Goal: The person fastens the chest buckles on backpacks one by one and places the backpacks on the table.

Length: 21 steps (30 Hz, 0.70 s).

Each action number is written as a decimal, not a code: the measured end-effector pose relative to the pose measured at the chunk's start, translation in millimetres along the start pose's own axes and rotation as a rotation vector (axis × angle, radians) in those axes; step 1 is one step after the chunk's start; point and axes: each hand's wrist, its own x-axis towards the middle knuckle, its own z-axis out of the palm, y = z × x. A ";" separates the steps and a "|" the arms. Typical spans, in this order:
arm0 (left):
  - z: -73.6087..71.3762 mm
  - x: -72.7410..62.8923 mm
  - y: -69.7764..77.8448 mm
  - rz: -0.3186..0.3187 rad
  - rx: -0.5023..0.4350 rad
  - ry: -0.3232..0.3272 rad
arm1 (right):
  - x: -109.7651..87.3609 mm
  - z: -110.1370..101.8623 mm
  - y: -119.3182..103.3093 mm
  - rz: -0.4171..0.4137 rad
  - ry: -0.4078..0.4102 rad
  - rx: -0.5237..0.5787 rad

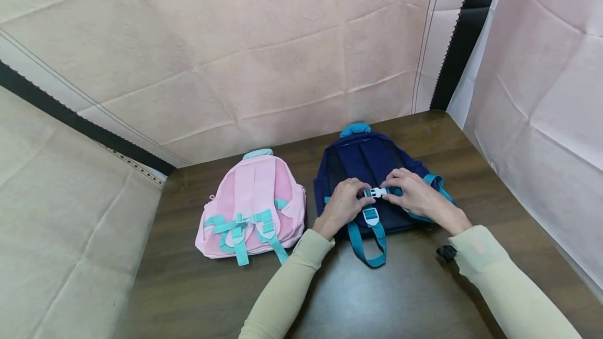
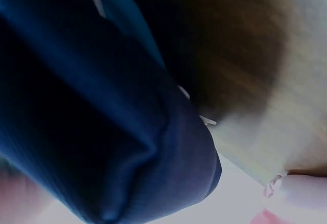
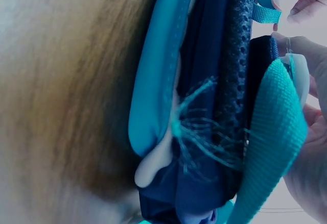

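A navy backpack (image 1: 346, 164) lies on the table with its shoulder straps facing up. Over its middle, a white side-release buckle (image 1: 376, 192) on teal webbing spans the gap between both hands. My left hand (image 1: 341, 205) pinches the buckle's left end with thumb and fingers. At the opposite end, my right hand (image 1: 415, 196) pinches the buckle beside its webbing. Below them, a teal strap loop (image 1: 358, 247) hangs from a white adjuster (image 1: 370, 216). The left wrist view is mostly filled by the bag's dark side (image 2: 189, 152), which hides the buckle there.
To the left lies a pink backpack (image 1: 245, 184), its mint straps (image 1: 240, 245) joined across the front by a buckle. Both bags rest on a brown wooden table (image 1: 188, 297). Pale cloth (image 1: 282, 56) hangs behind and along both sides. Frayed teal threads (image 3: 204, 132) stick out near the navy bag's edge.
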 end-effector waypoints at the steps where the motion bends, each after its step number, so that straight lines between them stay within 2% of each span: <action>1: 0.0 0.0 0.2 0.001 0.000 0.000 | 0.1 0.3 0.2 -0.003 -0.001 -0.002; 13: -1.1 0.5 0.1 0.026 -0.013 0.001 | 1.8 0.3 -0.7 -0.018 -0.019 0.010; 21: -0.2 1.8 0.6 0.054 0.015 0.007 | 3.0 0.0 -2.6 -0.029 -0.026 0.008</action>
